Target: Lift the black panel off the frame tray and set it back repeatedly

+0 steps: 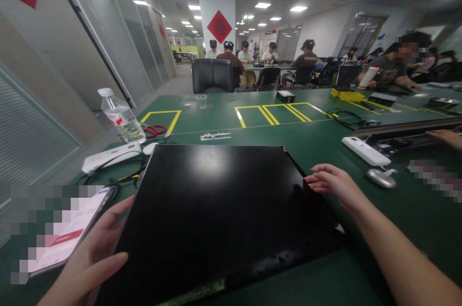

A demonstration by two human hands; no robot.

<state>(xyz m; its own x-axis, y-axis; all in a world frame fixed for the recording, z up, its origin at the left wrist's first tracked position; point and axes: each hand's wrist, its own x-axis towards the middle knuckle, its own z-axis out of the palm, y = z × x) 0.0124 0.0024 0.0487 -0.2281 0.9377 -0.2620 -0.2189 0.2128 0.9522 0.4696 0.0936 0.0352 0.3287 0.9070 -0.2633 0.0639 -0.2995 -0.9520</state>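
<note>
One black panel (212,205): left hand (92,248) pinching edge; right hand (341,185) spread, maybe touching opposite edge; green table (209,118) beyond.

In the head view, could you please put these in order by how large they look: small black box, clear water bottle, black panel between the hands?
1. Black panel
2. Clear water bottle
3. Small black box

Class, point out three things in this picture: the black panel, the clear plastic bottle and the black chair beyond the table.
Black panel (212,205): head view, middle of its glossy face.
Clear plastic bottle (121,118): head view, its body.
Black chair (205,76): head view, its backrest.
</note>
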